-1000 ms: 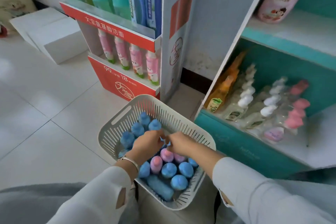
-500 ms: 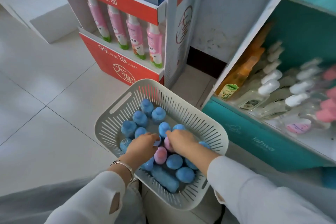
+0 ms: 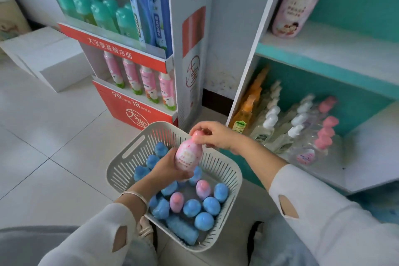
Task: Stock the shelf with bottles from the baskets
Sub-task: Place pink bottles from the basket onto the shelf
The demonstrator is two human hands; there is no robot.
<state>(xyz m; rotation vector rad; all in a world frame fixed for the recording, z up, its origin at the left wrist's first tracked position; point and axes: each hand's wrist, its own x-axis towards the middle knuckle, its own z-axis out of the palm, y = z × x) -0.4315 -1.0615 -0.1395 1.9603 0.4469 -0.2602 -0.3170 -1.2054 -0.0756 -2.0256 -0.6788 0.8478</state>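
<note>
A person is crouching on a tiled floor beside a teal shelf, holding one pink bottle upright just above a white slatted basket. The left hand is wrapping around the bottle's lower body, fingers closed on it. The right hand is pinching the bottle's rounded pink cap from above, so both hands are gripping the same bottle.

The job is looking far from finished. The basket is holding many bottles with blue caps and two more pink-capped ones among them, most standing, one blue one lying on its side near the front rim. Only this one basket is in view.

On the shelf's lower level, rows of orange bottles, white pump bottles and pink-topped bottles are already standing, with bare shelf to their right. One larger pink bottle of the same look is standing on the upper level (likely where the held one belongs, though that is only a guess).
</note>
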